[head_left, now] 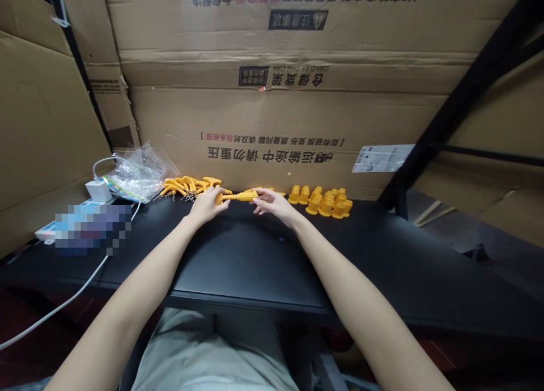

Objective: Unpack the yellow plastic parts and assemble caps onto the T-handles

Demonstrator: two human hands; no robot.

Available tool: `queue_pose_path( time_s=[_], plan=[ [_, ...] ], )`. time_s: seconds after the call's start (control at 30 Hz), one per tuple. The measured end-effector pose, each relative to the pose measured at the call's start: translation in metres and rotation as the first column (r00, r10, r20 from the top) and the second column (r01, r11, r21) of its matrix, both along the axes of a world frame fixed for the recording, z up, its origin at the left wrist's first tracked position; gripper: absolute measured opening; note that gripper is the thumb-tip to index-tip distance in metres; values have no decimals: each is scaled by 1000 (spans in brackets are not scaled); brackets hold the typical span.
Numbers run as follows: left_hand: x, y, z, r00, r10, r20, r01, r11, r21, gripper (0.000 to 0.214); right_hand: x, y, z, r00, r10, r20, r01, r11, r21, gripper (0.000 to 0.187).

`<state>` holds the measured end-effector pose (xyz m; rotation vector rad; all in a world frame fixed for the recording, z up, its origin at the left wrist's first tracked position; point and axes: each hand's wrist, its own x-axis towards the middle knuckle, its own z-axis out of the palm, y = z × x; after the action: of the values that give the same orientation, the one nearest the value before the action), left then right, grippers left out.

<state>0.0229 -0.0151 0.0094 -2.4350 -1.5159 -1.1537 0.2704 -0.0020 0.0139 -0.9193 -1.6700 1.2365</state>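
Note:
Both my hands are over the far part of the black table, joined by a yellow plastic corkscrew (244, 196) held level between them. My left hand (207, 205) is closed around its left end, at the handle. At the right end, the fingers of my right hand (272, 204) pinch the wider part. To the left lies a pile of yellow T-shaped handles (189, 183) with metal spirals (188, 197). Right of my right hand stand several yellow cup-like sleeves (326, 203). More yellow pieces lie behind my hands, partly hidden.
A large cardboard sheet (272, 113) rises behind the black table (246, 255). At left are a clear plastic bag (142, 167), a white charger (98, 190) with a cable (87, 282), a power strip (45, 231) and a blurred-out object (93, 226). A black metal post (457, 90) slants at right.

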Motion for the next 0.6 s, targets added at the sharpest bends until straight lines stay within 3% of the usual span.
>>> queue_pose_path(
  time_s=[0.6],
  plan=[
    [1,-4,2,1000,-8,-1,8,1000,28,24,-8,-8,8,998,-68,-13,68,998,-4,45]
  ],
)
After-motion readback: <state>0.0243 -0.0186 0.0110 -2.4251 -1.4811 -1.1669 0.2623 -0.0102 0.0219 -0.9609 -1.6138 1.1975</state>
